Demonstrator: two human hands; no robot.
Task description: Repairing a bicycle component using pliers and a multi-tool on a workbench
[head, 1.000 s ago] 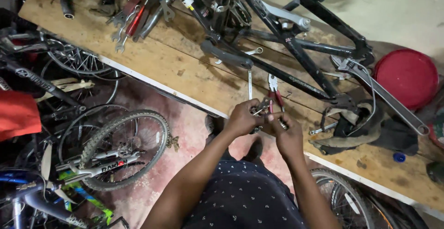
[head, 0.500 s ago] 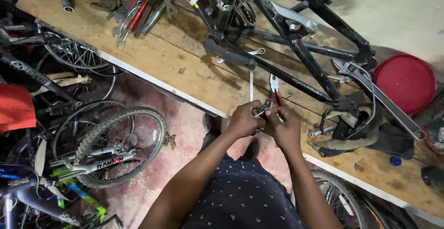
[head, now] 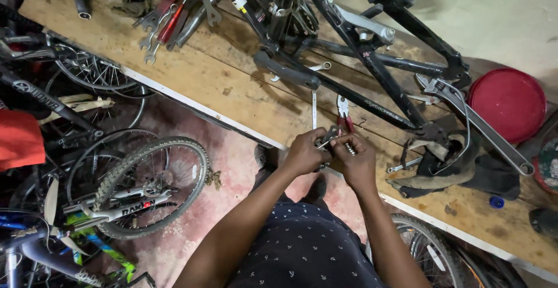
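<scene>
My left hand [head: 303,152] and my right hand [head: 356,159] meet at the near edge of a wooden workbench [head: 203,81]. Together they grip a small metal part [head: 330,139] between the fingers; its exact shape is hidden by the fingers. Red-handled pliers [head: 343,113] lie on the bench just beyond my right hand. A thin metal rod [head: 314,109] lies beside them. A black bicycle frame [head: 372,61] rests across the bench behind both hands.
Several wrenches [head: 174,18] lie at the back left of the bench. A large adjustable wrench [head: 474,122], dark rags [head: 459,169] and a red round lid [head: 510,105] sit at the right. Bicycles and a wheel [head: 151,186] crowd the floor at the left.
My view has shifted slightly. Both hands stay together at the bench edge on the small part, with only small finger movements.
</scene>
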